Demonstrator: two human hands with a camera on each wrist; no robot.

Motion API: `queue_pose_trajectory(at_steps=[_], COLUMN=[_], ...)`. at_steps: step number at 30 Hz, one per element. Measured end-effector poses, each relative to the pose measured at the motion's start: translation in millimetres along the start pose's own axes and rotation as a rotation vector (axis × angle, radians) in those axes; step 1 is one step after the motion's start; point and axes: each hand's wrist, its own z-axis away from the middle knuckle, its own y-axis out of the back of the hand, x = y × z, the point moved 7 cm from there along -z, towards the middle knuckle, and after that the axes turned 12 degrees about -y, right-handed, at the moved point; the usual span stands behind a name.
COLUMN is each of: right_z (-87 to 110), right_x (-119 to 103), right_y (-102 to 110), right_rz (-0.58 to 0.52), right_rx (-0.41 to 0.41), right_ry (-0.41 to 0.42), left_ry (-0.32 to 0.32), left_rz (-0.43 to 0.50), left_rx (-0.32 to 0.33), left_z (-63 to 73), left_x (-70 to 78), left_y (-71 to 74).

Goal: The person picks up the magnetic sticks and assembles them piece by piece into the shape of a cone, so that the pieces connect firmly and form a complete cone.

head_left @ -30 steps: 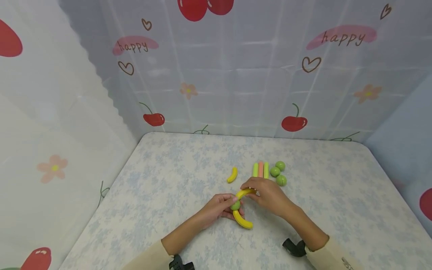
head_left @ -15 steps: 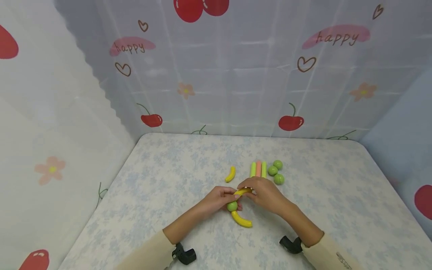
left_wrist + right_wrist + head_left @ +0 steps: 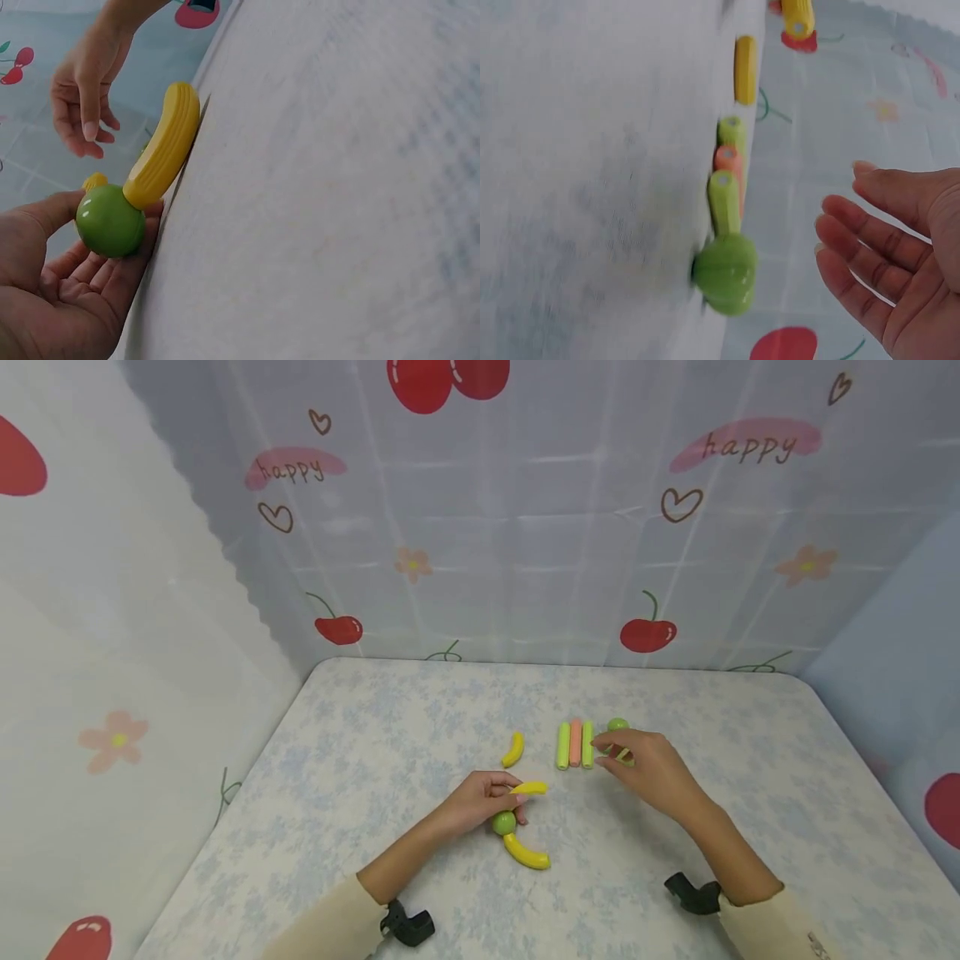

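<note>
In the head view my left hand (image 3: 472, 802) holds a green ball (image 3: 504, 823) joined to two curved yellow rods. The upper curved rod (image 3: 532, 787) pokes out past the thumb; the lower curved rod (image 3: 527, 853) runs toward the front right. Seen from the left wrist, the fingers lie under the ball (image 3: 110, 221), and one rod (image 3: 165, 146) stands out from it. My right hand (image 3: 656, 772) hovers above loose green balls (image 3: 618, 724), partly hiding them. The right wrist view shows that hand (image 3: 900, 255) with nothing between its spread, slightly bent fingers.
Two light green sticks (image 3: 563, 747) with a pink stick (image 3: 575, 743) between them lie side by side left of the loose balls. A single curved yellow rod (image 3: 513, 750) lies behind my left hand. Patterned curtains (image 3: 480, 527) stand beyond the table (image 3: 375, 710).
My right hand has let go of the upper yellow rod and moved right and away to the loose green balls. The left hand keeps the joined pieces, shifted slightly left.
</note>
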Motion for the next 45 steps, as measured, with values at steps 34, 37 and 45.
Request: queue_pose_trajectory(at_steps=[34,37,45], right_z=[-8.9,-6.5,5.3], right_x=[29.7,15.7,-4.2], right_y=[-15.0,-14.3,-28.6], right_rz=[-0.026,-0.077,-0.204], right_rx=[-0.186,-0.160,-0.197], right_ry=[-0.129,-0.073,-0.039], left_ry=[-0.031,-0.044,-0.033], left_rz=[0.192,0.200,0.222], left_rx=[-0.028,-0.041,-0.040], left_z=[2.7,2.7,5.0], left_x=[-7.2,-6.1,-8.6], left_y=[4.9,3.4,-2.5])
